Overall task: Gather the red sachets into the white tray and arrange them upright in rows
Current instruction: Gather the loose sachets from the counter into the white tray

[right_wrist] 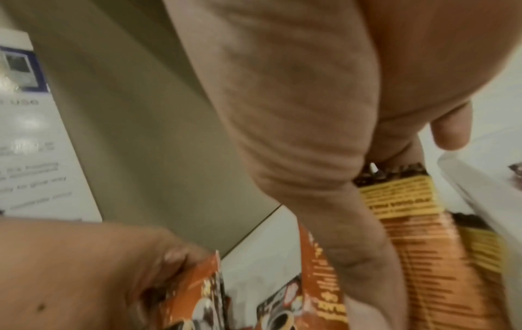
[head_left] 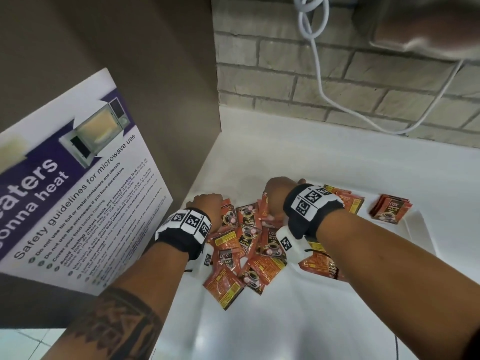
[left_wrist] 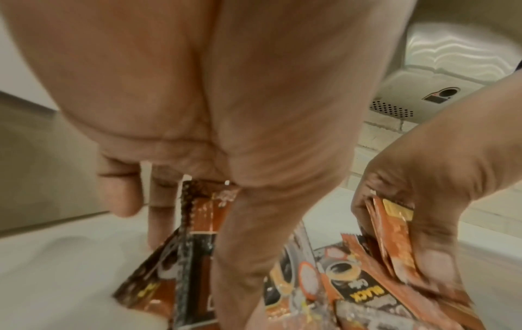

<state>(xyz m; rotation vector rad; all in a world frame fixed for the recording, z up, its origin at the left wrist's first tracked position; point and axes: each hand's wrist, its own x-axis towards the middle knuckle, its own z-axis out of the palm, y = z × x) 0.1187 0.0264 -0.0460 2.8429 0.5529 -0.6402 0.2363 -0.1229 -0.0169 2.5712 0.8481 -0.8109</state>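
Observation:
Many red sachets [head_left: 246, 245] lie in a loose pile on the white counter [head_left: 285, 320]. My left hand [head_left: 207, 202] reaches into the pile's far left edge and pinches one red sachet [left_wrist: 197, 214] upright between thumb and fingers. My right hand [head_left: 281, 190] is over the pile's far side and grips a bundle of red sachets [right_wrist: 406, 218], also seen in the left wrist view as a fanned bundle [left_wrist: 392, 236]. The white tray [head_left: 426, 229] sits to the right, with a small stack of sachets [head_left: 391, 210] in its far corner. More sachets [head_left: 348, 201] show behind my right wrist.
A microwave safety poster [head_left: 78, 183] leans on the brown cabinet side [head_left: 155, 74] at the left. A brick wall [head_left: 350, 100] runs along the back, with a white cable [head_left: 320, 81] hanging from a metal appliance [head_left: 428, 29] at the top right.

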